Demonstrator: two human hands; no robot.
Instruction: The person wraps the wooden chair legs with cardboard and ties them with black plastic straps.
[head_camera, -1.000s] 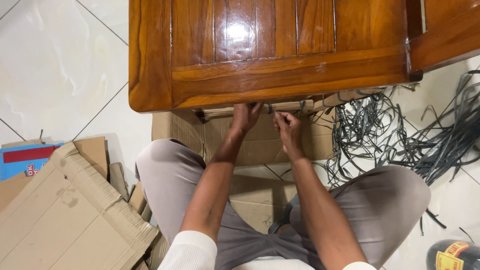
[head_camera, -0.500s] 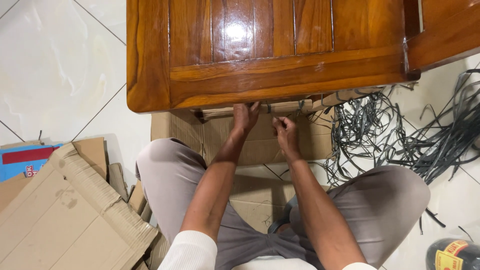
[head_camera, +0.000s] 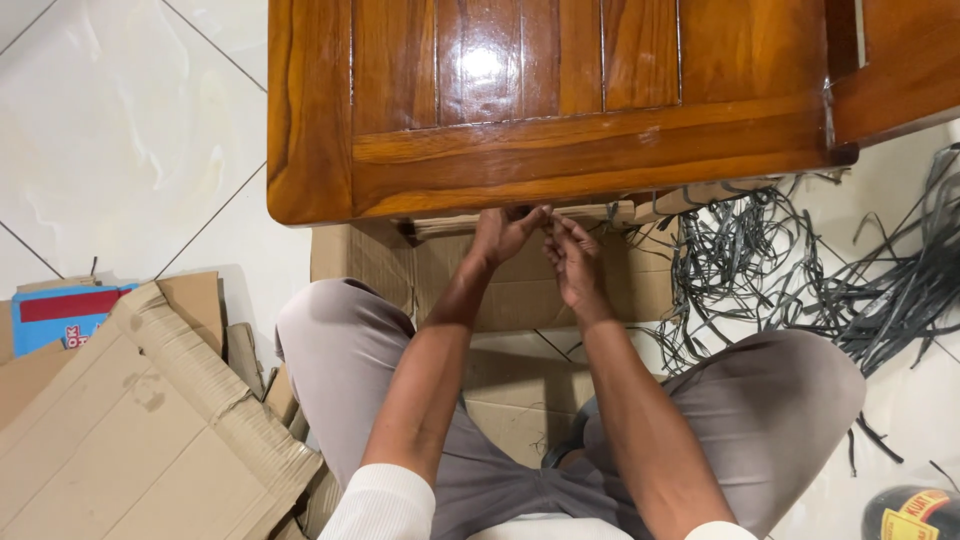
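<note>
**Hands meet at the strap under the table edge**

Left hand (head_camera: 503, 235) and right hand (head_camera: 572, 258) sit at upper centre of the frame, fingertips nearly touching, just below the front edge of the glossy wooden table (head_camera: 560, 100). Both work at a flattened cardboard bundle (head_camera: 520, 222) tucked partly beneath that edge, where a thin dark strap (head_camera: 545, 212) crosses it.

Risks, as judged from here: the strap looks narrow and stiff, so a pinch this fine could slip off it. The table edge hides the far side of the bundle, so the fingers work partly blind there. The bundle itself seems loose enough to slide further under the table if pushed.

Left hand: fingers curled together, tips pressed at the bundle's upper edge beside the strap; whether it grips the strap or only steadies the cardboard, I cannot tell. Right hand: fingers bunched in a pinch at the same spot, apparently closed on the strap, though the contact is too small to confirm.

Around them: a heap of loose dark straps (head_camera: 800, 270) at right of frame, opened cardboard sheets (head_camera: 140, 420) at lower left, white floor tiles (head_camera: 120, 130) at upper left, a dark bottle (head_camera: 915, 512) at the lower right corner.
</note>
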